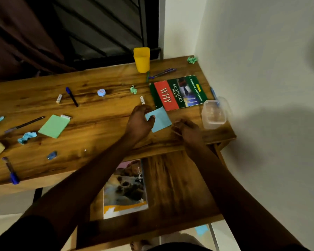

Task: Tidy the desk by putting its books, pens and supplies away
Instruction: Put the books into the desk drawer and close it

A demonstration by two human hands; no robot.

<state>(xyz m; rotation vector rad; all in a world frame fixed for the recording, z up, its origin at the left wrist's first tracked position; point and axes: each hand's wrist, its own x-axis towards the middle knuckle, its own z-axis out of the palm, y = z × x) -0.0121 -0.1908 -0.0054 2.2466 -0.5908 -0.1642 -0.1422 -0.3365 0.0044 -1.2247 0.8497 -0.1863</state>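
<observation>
Left grip (140,120) pinched a square blue paper pad (159,119) on the wooden desk (98,109); right grip (186,128) was curled shut beside it. Right, a clear plastic tub (214,115) looked empty.

blue notepad (160,120) flat beside WHY book (178,93)

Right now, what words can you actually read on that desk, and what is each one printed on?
"WHY" – red panel of the green book cover.
"ILLUSTRATED BOOK OF" – same cover, beside it.
"A QUESTION & ANSWER BOOK" – cover's far edge, small but legible.
Small round lid: red mark, too blurred.
White tubes: print too small.
Picture book on the lower shelf: no readable text.
</observation>
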